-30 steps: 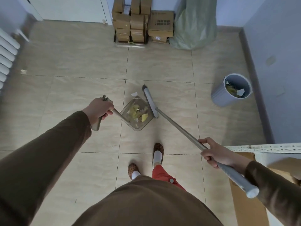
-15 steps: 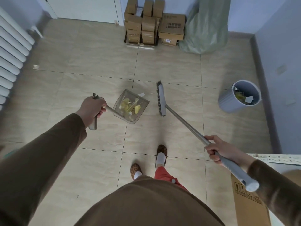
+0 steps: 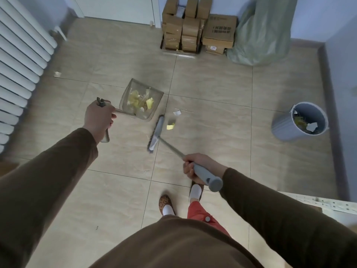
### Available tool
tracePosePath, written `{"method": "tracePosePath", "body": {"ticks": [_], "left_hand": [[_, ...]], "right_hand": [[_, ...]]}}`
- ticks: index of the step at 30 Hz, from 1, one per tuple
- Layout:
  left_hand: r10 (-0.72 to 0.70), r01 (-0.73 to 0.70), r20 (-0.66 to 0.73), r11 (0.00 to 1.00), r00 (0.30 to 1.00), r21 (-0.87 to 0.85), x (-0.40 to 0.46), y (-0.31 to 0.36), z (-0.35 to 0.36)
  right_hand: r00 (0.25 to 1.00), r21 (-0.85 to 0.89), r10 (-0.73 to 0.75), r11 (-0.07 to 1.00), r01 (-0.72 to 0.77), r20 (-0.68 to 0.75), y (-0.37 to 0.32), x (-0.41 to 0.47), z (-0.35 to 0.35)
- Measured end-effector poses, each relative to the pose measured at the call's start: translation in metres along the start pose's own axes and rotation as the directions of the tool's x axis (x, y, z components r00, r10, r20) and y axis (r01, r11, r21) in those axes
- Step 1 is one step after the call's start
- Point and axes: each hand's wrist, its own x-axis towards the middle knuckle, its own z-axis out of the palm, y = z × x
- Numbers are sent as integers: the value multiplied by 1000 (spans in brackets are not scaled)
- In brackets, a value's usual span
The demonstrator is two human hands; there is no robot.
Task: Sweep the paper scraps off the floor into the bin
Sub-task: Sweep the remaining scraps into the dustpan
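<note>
My left hand grips the handle of a see-through dustpan that holds several yellow and white paper scraps. My right hand grips the grey broom handle near its end. The broom head is on the floor just right of the dustpan's near corner. A yellow scrap and a white scrap lie on the tiles right of the broom head. Another scrap lies far left by the radiator. The grey bin stands at the right with scraps inside.
Stacked cardboard boxes and a green sack stand against the back wall. A white radiator lines the left side. A metal shelf rail juts in at the lower right. My feet stand on the tiles below the broom.
The dustpan has lifted and moved left and away from the broom. The broom head has swung back towards me, and two scraps now lie on the floor beside it.
</note>
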Motion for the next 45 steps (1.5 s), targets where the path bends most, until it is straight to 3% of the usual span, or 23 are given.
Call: {"method": "tracePosePath", "body": {"ticks": [8,15,22,27,35,38,41,45], "left_hand": [[71,-78,-82,994,994,-80,26,34,17],[13,-27,-92,988,996,-152,46,42,30],[-80,66,-56,976,995,-208,43,46,54],[-108,104,-16,981,994,-162,36,48,65],[-111,113,64,993,992,-41,25,48,69],[-117,114,90,993,989,42,26,46,68],[-129,112,113,984,985,141,26,44,68],[-133,89,169,965,977,249,21,45,76]], "right_hand": [[977,-256,184,955,-152,105,-25,101,53],[995,-330,100,939,-96,-6,-114,134,14],[992,-90,-43,995,33,-117,-194,69,-97],[974,49,-99,993,111,-203,-180,16,-154],[939,36,-244,965,260,-241,-146,-58,-174],[919,-101,-324,946,309,-226,-162,-61,-169],[836,-448,-503,813,371,-220,-203,-39,-150],[821,-668,-527,695,267,-221,-281,17,-141]]}}
